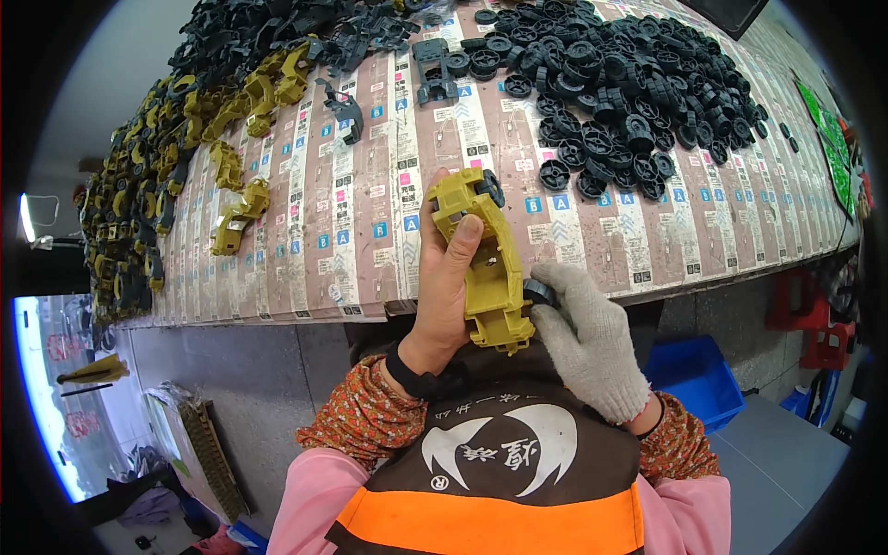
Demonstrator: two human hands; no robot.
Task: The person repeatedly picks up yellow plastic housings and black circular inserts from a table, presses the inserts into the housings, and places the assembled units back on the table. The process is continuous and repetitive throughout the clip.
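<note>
Two hands on a yellow toy car body at the table's edge

The bare left hand [444, 287] grips the yellow car body [487, 264], thumb across its underside; one black wheel [491, 188] sits at its far end. The gloved right hand [587, 338] pinches another black wheel [539, 293] against its near side. On the table [370, 222] lie a heap of black wheels [620, 83] and yellow bodies [176, 157].

Work surface [370, 231], covered in striped printed paper, spanning the upper frame. Upper right: heap of black wheels [629, 83]. Upper left: pile of yellow toy car bodies [148, 185]. Top centre: dark chassis parts [277, 28]; green sheets [832, 148] at far right edge.
</note>
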